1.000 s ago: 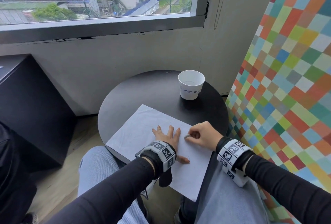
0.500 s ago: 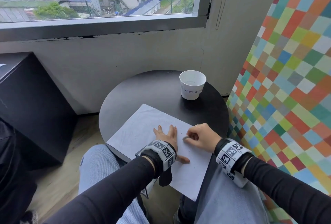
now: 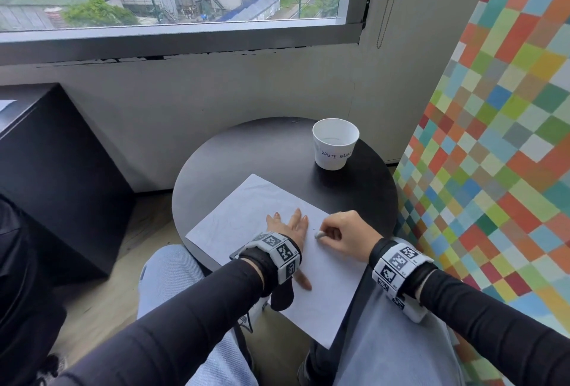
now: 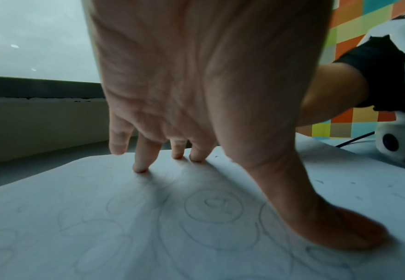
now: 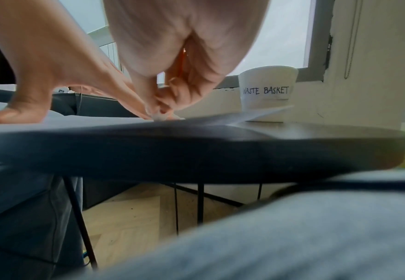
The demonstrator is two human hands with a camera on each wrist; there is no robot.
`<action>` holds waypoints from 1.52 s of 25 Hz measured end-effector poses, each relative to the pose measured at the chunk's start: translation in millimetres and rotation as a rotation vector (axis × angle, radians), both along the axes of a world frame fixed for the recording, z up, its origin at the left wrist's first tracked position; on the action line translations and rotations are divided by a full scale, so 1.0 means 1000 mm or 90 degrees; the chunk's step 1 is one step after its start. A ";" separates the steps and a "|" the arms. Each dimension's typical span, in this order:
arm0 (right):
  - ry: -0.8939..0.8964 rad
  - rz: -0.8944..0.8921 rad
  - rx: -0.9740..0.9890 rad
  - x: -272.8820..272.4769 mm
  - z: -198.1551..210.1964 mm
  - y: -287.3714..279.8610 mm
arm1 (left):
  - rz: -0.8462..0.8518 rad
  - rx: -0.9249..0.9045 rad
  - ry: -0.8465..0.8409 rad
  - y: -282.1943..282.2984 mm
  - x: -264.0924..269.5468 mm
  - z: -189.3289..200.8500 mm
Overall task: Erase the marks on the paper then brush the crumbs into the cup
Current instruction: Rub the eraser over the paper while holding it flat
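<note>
Your right hand (image 3: 342, 231) has slid its eraser (image 3: 319, 234) a little nearer your left hand (image 3: 288, 226) than a second ago. The right grip pinches the eraser tight against the paper (image 3: 246, 216). Your left grip lies flat and spread, pressing the paper down. The cup (image 3: 335, 144) stands at 1 o'clock on the surface (image 3: 246, 151).

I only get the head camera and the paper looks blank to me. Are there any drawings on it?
Observer: Yes. The left wrist view shows faint pencil circles on the paper beneath the left hand.
Operator: What's the writing by the window say? Mine's cut off.
Observer: In the right wrist view the cup reads WASTE BASKET in full.
Operator: Is the rubbing bit touching down?
Observer: Yes, the right hand pinches the eraser, tip on the sheet.
</note>
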State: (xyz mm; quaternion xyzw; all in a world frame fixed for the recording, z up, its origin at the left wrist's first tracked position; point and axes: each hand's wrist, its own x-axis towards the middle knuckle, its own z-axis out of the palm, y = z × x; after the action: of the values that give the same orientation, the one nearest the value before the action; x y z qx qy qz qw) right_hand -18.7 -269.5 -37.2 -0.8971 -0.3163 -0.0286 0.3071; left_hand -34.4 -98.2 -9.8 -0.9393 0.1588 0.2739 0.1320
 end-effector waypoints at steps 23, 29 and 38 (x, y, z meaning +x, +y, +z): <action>0.005 0.054 -0.003 -0.009 -0.001 0.003 | -0.001 -0.004 -0.017 0.005 -0.001 0.001; 0.021 0.080 -0.009 -0.014 0.000 0.003 | 0.001 -0.002 -0.013 0.004 -0.001 0.002; 0.003 0.076 -0.005 -0.011 0.003 -0.002 | 0.007 -0.003 -0.010 0.004 -0.001 0.001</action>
State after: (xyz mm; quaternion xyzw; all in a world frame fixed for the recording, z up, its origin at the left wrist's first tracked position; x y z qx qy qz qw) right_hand -30.1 -271.4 -33.9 -0.8779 -0.3688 -0.0070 0.3052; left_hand -35.1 -94.0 -8.3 -0.9427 0.1531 0.2666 0.1299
